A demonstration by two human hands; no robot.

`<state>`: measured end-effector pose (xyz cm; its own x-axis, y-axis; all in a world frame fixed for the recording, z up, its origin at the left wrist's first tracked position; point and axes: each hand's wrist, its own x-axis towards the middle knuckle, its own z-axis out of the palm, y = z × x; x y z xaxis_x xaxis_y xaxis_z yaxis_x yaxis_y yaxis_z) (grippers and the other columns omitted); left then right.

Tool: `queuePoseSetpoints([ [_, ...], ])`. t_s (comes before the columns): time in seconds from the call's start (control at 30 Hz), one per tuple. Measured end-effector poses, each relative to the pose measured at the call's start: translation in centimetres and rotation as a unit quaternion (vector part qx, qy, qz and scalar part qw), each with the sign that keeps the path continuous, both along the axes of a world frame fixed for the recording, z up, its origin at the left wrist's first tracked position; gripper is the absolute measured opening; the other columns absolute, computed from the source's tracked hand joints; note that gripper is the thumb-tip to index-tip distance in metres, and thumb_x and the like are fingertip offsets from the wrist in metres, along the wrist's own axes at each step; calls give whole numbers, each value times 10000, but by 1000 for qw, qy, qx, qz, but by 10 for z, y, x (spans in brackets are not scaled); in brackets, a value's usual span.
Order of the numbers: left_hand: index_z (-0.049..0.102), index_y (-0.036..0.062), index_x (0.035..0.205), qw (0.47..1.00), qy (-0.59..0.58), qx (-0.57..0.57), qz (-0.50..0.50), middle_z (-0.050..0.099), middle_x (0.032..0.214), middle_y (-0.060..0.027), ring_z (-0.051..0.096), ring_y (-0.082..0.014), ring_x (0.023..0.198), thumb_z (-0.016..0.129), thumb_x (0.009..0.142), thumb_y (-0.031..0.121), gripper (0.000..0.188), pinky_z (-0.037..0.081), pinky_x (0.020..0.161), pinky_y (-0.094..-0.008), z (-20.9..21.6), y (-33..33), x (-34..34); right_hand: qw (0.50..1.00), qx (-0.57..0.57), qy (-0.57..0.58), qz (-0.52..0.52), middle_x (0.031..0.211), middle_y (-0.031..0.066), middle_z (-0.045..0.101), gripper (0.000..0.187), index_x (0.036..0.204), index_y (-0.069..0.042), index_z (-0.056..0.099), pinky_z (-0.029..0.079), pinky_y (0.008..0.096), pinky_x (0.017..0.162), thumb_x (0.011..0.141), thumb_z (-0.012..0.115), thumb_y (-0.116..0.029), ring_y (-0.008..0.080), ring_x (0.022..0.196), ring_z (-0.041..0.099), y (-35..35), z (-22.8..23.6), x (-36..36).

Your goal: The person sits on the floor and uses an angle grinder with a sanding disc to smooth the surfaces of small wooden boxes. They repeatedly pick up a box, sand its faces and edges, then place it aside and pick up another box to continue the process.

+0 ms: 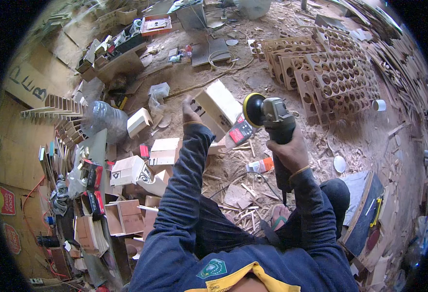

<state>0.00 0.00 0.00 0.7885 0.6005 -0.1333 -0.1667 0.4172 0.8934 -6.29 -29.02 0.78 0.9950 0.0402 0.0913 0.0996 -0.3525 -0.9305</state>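
My left hand [191, 112] grips the left end of a pale wooden box [222, 101], which is tilted in front of me with dark markings on its near side. Wrapped round the dark body of an angle grinder [278, 127] is my right hand [291, 150]. The grinder's round sanding pad [254, 110], black with a yellow rim, faces the box's right end; I cannot tell whether they touch. A red and black packet [240, 130] shows just below the box. The grinder's tail and cord hang down toward my legs.
Several finished-looking boxes [165, 150] stand at the left, beside a large clear plastic jug [104, 121]. Panels with round holes [338, 73] lean at the far right. An orange and white container [260, 165] lies among wood scraps and shavings. A blue-edged board [364, 214] is at the right.
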Motion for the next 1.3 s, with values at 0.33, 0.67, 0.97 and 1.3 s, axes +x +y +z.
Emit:
queuePoseSetpoints([
  [0.33, 705, 20, 759, 967, 131, 217, -16, 635, 672, -21, 549, -130, 541, 766, 882, 463, 463, 480, 552, -299, -15, -27, -13, 999, -37, 27, -4, 1056, 153, 709, 620, 1205, -41, 609, 545, 398, 884, 666, 836, -244, 282, 958, 696, 30, 14, 8],
  [0.67, 702, 60, 747, 965, 149, 205, -69, 627, 691, -8, 558, -134, 579, 802, 813, 470, 428, 481, 543, -325, -37, 7, 0, 991, -77, 25, -104, 1014, 153, 710, 601, 1171, -37, 603, 565, 400, 838, 663, 839, -257, 278, 904, 706, 6, -8, 33],
  [0.97, 694, 51, 727, 957, 192, 212, -57, 631, 681, -14, 569, -125, 608, 794, 813, 448, 419, 486, 590, -312, -28, -8, -1, 995, -95, 2, -33, 1045, 176, 712, 654, 1224, -40, 580, 556, 421, 869, 669, 842, -267, 330, 954, 712, 23, 6, 6],
  [1.3, 739, 15, 930, 960, 3, 247, -129, 668, 807, 19, 557, -91, 687, 762, 901, 433, 420, 460, 629, -276, -5, 9, -15, 984, -108, 41, -138, 1069, 165, 707, 661, 1220, -31, 587, 553, 404, 865, 659, 852, -259, 289, 966, 703, -6, 0, 30],
])
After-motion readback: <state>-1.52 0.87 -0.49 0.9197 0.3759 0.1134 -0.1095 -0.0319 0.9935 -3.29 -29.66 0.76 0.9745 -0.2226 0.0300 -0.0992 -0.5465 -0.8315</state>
